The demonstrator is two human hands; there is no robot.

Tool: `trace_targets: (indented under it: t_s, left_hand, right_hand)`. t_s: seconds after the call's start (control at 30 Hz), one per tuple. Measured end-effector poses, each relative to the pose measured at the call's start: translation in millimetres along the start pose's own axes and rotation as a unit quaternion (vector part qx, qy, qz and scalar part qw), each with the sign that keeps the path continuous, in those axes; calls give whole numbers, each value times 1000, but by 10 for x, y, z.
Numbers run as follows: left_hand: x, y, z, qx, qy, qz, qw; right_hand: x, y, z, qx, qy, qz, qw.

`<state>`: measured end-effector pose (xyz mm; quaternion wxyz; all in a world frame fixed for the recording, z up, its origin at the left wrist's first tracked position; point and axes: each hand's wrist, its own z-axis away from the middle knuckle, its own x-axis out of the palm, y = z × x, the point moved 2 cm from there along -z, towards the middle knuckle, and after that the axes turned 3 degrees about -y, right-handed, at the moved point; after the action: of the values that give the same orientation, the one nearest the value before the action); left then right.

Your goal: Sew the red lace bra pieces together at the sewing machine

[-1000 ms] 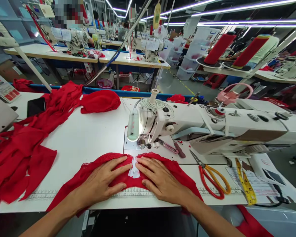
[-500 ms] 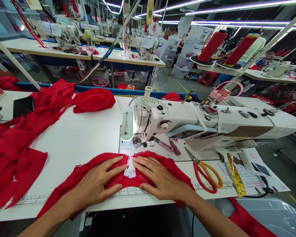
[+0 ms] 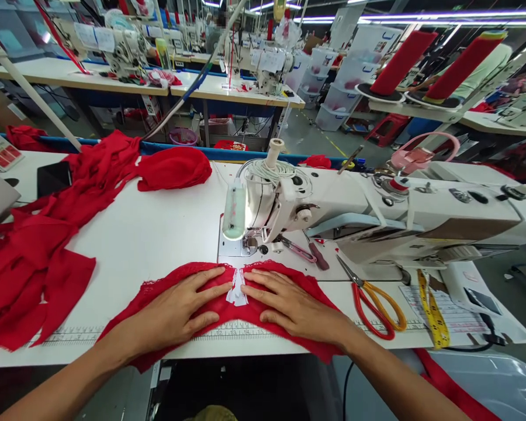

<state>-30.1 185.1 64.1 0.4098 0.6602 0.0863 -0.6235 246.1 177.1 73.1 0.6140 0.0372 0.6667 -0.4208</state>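
A red lace-edged fabric piece lies spread along the front of the sewing table, over a printed ruler strip. At its middle is a small white patch, narrow at the top and wider below. My left hand rests flat on the fabric left of the patch, fingers apart. On the right side my right hand lies flat too, its fingertips beside the patch. Just beyond the fabric stands the white sewing machine, its needle area lit. What lies under my palms is hidden.
Scissors with red and orange handles lie right of the fabric, beside a yellow tape measure. A thread snipper sits near the machine base. Red fabric pieces are heaped on the left. Red thread cones stand behind.
The camera view has shifted, so the scene sits further right and slightly higher. Both hands stay flat on the red fabric, with little visible movement across it.
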Motion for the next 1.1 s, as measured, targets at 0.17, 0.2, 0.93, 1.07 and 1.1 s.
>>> trace_targets:
  t_s: [0.17, 0.2, 0.93, 1.07, 1.1]
  left_hand:
    - [-168, -15, -69, 9, -60, -2, 998]
    - [-191, -20, -81, 11, -63, 1, 998]
    - [-248, -41, -104, 19, -81, 32, 996]
    - [-244, -44, -103, 13, -90, 34, 995]
    - [-243, -47, -102, 10, -92, 33, 995]
  right_hand:
    - [-202, -24, -44, 6, -81, -6, 997]
    - [-232, -32, -56, 9, -90, -9, 996]
    - [-309, -37, -105, 29, -117, -49, 992]
    - [-300, -36, -99, 36, -120, -54, 991]
    - [-300, -35, -99, 37, -122, -54, 990]
